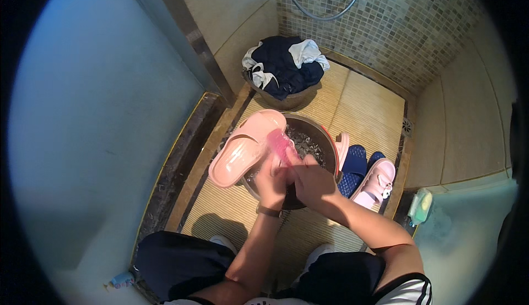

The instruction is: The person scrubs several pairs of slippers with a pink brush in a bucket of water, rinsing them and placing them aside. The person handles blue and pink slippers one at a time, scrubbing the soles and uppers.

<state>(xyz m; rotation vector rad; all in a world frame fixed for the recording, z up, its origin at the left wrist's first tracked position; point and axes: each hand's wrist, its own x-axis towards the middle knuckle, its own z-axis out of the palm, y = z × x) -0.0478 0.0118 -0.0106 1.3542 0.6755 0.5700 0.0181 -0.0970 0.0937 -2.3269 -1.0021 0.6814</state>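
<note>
My left hand (270, 181) and my right hand (316, 181) are close together over a dark round bucket (330, 148) with water in it. A pink brush (279, 142), blurred, sticks out from the fingers of my right hand. Just beyond the left hand, a wet pink slipper (237, 152) lies tilted across the bucket's left rim. Something pale pink, perhaps another slipper, is between my hands; its shape is mostly hidden, and the grip of my left fingers on it is not fully visible.
Behind the bucket stands a basin (289, 100) heaped with dark and white clothes (285, 65). Blue slippers (354, 168) and a pink sandal (376, 183) lie to the right. A shower hose (326, 17) hangs at the back; a raised stone sill (186, 148) runs along the left.
</note>
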